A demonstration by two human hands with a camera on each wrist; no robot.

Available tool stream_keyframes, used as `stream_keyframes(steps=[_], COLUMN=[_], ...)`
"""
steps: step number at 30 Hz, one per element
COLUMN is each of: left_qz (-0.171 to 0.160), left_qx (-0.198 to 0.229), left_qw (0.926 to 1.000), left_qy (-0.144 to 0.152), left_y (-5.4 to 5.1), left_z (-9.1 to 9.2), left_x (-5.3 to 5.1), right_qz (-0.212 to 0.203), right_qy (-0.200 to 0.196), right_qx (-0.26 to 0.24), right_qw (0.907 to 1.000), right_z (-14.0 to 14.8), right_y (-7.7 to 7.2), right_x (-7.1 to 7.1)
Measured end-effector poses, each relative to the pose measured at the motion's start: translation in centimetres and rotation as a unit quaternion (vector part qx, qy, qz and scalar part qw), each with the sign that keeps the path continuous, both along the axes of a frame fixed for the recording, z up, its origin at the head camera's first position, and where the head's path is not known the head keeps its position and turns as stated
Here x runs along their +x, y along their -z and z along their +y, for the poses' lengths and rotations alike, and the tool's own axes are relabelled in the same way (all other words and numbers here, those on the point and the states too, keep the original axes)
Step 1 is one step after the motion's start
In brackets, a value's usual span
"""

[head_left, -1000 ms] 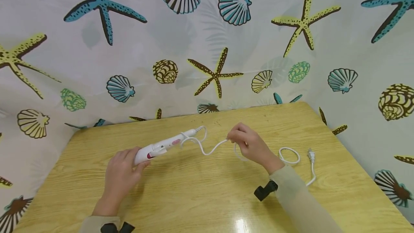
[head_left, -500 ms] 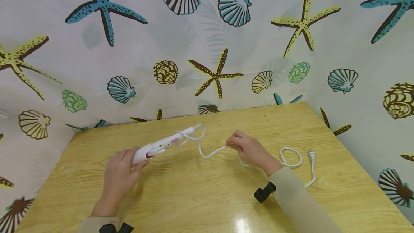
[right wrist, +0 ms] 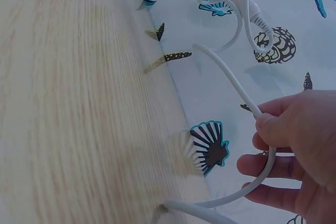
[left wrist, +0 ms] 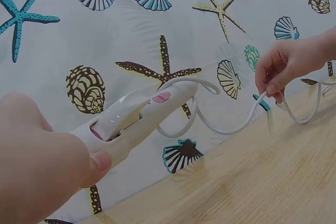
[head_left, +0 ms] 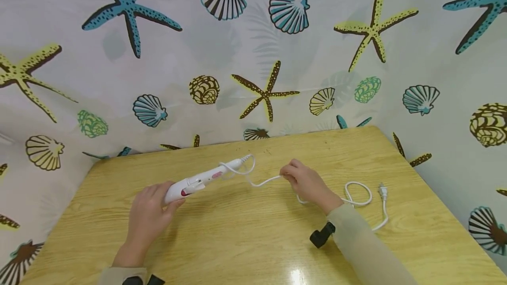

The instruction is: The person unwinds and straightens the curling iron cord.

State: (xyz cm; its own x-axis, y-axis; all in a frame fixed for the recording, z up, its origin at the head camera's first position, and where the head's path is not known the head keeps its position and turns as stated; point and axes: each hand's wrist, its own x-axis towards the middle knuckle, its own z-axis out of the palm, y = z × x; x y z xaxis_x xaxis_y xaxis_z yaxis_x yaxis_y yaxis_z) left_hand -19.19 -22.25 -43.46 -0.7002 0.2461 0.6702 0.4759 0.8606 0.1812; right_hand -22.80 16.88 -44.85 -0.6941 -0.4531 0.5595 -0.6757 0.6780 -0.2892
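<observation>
In the head view my left hand (head_left: pixel 147 217) grips the near end of a white curling iron (head_left: pixel 206 176), which tilts up to the right above the table. Its clamp lever (left wrist: pixel 121 113) and a pink button (left wrist: pixel 161 97) show in the left wrist view. From the far end runs a white cord (head_left: pixel 267 181), looped around the iron's handle. My right hand (head_left: pixel 306 183) pinches this cord between thumb and forefinger; its other fingers lie loosely by the strand in the right wrist view. The iron's near end is hidden in my left hand.
The cord's plug (head_left: pixel 383 191) lies at the right of the wooden table (head_left: pixel 245 241), beside a loop of cord (head_left: pixel 358 193). A white cloth (head_left: pixel 166 60) printed with starfish and shells hangs behind the table and along its sides.
My right hand has dropped slightly, still pinching the cord. The strand between iron and hand has shifted and dips less. My left hand and the iron have barely moved.
</observation>
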Motion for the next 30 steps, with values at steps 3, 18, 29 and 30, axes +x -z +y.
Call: stream_keyframes(steps=[3,18,29,30], left_qz=[-0.006,0.01,-0.001,0.0], left_qx=[0.002,0.003,-0.01,-0.01], left_qw=[0.9999,0.9984,0.9958,0.9955], left_qy=[0.01,0.056,0.091,0.094], left_y=[0.0,-0.1,0.2,0.3], left_z=[0.0,-0.4,-0.9,-1.0], left_x=[0.1,0.0,0.2,0.2], right_qz=[-0.011,-0.011,-0.002,0.0], right_qy=[0.028,0.098,0.114,0.114], right_qx=[0.0,-0.02,-0.065,-0.07], right_qw=[0.9996,0.9949,0.9914,0.991], right_z=[0.2,0.8,1.2,1.3], right_y=[0.3,-0.5,-0.9,-1.0], right_x=[-0.2,-0.8,-0.8,-0.8])
